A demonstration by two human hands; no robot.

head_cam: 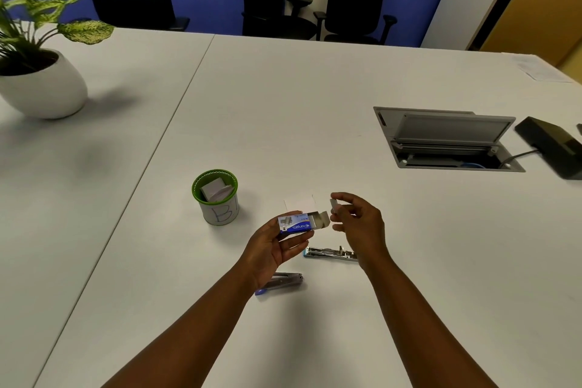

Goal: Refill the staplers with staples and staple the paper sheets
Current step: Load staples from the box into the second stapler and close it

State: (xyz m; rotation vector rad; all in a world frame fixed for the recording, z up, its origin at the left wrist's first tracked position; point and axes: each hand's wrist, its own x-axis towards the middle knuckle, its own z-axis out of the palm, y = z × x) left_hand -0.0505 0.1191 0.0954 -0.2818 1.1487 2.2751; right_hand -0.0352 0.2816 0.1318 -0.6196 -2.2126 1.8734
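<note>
My left hand (273, 247) holds a small blue staple box (296, 223) above the table, its end flap open to the right. Just right of the flap, my right hand (359, 220) pinches a short grey strip of staples (334, 205) between thumb and fingers. An opened metal stapler (330, 253) with a blue tip lies on the table below my right hand. A second stapler (283, 282), blue underneath, lies partly hidden under my left wrist. A small white paper sheet (299, 201) lies flat behind the box.
A green-rimmed cup (217, 198) marked with letters holds folded paper, left of my hands. A potted plant (37, 72) stands far left. An open cable hatch (447, 138) and a black device (554, 145) are at the right. Black chairs line the far edge.
</note>
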